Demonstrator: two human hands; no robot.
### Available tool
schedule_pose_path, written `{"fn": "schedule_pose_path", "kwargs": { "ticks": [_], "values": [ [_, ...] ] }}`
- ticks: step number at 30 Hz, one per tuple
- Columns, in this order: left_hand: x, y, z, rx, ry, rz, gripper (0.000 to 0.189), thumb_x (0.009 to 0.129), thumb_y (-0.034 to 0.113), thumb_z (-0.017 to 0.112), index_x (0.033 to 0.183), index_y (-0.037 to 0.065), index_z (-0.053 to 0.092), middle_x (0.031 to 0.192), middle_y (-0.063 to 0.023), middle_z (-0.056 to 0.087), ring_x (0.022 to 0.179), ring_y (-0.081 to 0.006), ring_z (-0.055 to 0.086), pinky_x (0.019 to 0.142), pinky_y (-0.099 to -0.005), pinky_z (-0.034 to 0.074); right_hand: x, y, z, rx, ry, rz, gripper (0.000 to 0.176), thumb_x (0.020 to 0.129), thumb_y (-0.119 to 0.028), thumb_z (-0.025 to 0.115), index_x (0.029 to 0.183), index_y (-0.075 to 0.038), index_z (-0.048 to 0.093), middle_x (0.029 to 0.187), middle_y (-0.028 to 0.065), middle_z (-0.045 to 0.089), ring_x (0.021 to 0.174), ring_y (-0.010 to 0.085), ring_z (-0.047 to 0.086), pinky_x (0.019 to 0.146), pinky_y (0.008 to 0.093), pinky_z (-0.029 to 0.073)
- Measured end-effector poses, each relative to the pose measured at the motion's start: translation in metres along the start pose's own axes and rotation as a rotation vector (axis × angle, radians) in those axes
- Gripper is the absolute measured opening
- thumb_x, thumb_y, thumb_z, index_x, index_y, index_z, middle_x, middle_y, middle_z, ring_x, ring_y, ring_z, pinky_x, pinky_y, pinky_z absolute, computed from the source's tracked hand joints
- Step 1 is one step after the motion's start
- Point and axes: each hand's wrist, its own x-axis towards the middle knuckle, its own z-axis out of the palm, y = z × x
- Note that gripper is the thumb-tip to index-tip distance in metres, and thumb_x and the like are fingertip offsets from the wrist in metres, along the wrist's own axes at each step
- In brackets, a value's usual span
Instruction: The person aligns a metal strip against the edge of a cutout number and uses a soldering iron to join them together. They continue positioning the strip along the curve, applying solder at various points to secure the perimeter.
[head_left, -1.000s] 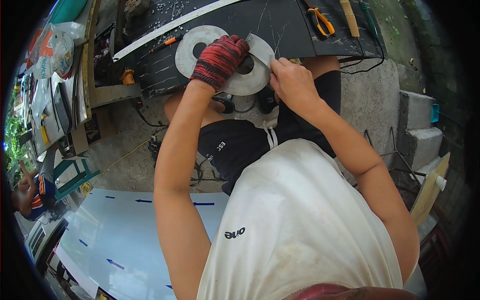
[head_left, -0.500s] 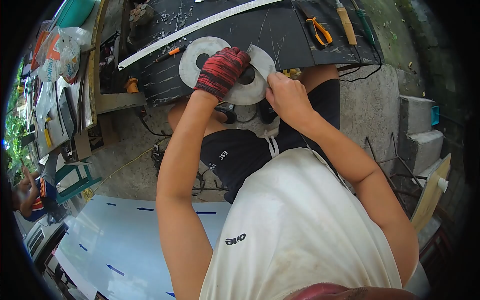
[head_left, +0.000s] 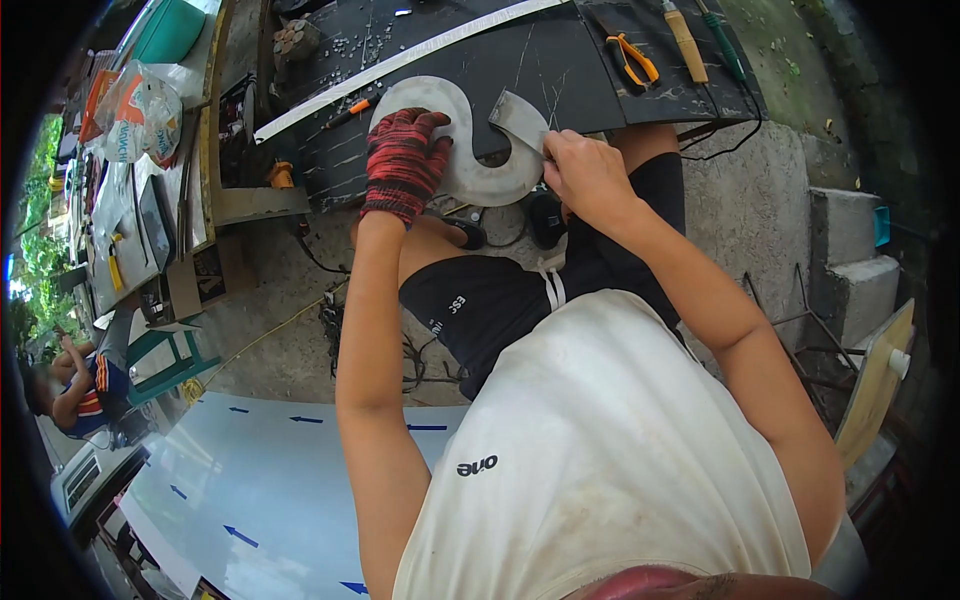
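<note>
A flat grey S-shaped letter [head_left: 463,165], seemingly metal, lies sideways over the near edge of the black table. My left hand [head_left: 408,165], in a red and black knit glove, has its fingers curled over the letter's left curve and hides part of it. With bare fingers, my right hand [head_left: 590,172] pinches the letter's outer edge at the right end. Behind the letter rests a long white strip [head_left: 410,52]. An orange-handled screwdriver-like tool [head_left: 352,110] lies just left of the letter, beyond my gloved hand.
Orange-handled pliers [head_left: 632,62], a wooden-handled tool [head_left: 686,42] and a green-handled tool [head_left: 724,45] with a cord lie at the right of the black table [head_left: 560,62]. Small bits are scattered at the back left. A pale sheet with blue arrows [head_left: 270,490] and a seated person [head_left: 80,390] are at left.
My left hand has slid left from the letter's middle to its left curve, uncovering the S shape. My right hand stays at the right edge, shifted slightly.
</note>
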Motion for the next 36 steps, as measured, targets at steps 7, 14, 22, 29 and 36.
{"fn": "schedule_pose_path", "kwargs": {
  "ticks": [7, 14, 22, 29, 36],
  "values": [
    [-0.006, -0.003, 0.014, 0.005, -0.05, -0.039, 0.038, 0.084, 0.029, 0.08, 0.118, 0.015, 0.071, 0.13, -0.0134, 0.064, 0.125, -0.0354, 0.057, 0.108, -0.0493, 0.043, 0.012, -0.003, 0.001, 0.027, -0.015, -0.008, 0.015, 0.091, -0.014, 0.068, 0.1, -0.004, 0.062, 0.091, 0.0159, 0.067, 0.087, 0.0378, 0.071, 0.075, 0.049, 0.057],
    [-0.012, 0.022, 0.008, -0.108, -0.129, -0.245, 0.037, 0.086, 0.027, 0.078, 0.119, 0.014, 0.069, 0.13, -0.0137, 0.063, 0.123, -0.036, 0.059, 0.105, -0.0496, 0.047, 0.031, 0.004, -0.003, -0.016, 0.001, -0.036, 0.011, 0.092, -0.013, 0.066, 0.1, -0.005, 0.065, 0.091, 0.0153, 0.068, 0.091, 0.0364, 0.07, 0.078, 0.0478, 0.056],
    [0.028, 0.023, 0.015, -0.094, 0.279, 0.235, 0.043, 0.084, 0.014, 0.077, 0.125, 0.017, 0.064, 0.143, -0.01, 0.059, 0.129, -0.0358, 0.057, 0.109, -0.048, 0.046, 0.046, 0.008, -0.002, -0.115, -0.024, -0.069, 0.015, 0.091, -0.017, 0.068, 0.1, -0.005, 0.068, 0.093, 0.0134, 0.068, 0.091, 0.035, 0.07, 0.079, 0.0461, 0.057],
    [0.07, -0.011, 0.073, -0.41, 0.13, 0.48, 0.027, 0.086, 0.016, 0.075, 0.112, 0.016, 0.07, 0.149, -0.0055, 0.059, 0.131, -0.0337, 0.055, 0.112, -0.0454, 0.043, 0.061, -0.008, 0.009, -0.086, 0.007, -0.033, 0.018, 0.093, -0.019, 0.069, 0.103, -0.005, 0.067, 0.1, 0.0139, 0.069, 0.094, 0.0347, 0.071, 0.081, 0.0458, 0.057],
    [0.075, -0.001, 0.053, -1.69, -0.375, -0.356, 0.037, 0.087, 0.006, 0.072, 0.124, 0.002, 0.071, 0.1, -0.0085, 0.072, 0.092, -0.0187, 0.068, 0.084, -0.0317, 0.057, 0.067, -0.016, 0.025, -0.091, 0.112, -0.011, 0.02, 0.091, -0.025, 0.072, 0.093, -0.007, 0.065, 0.091, 0.0106, 0.066, 0.087, 0.0337, 0.069, 0.075, 0.0462, 0.055]
  ]
}}
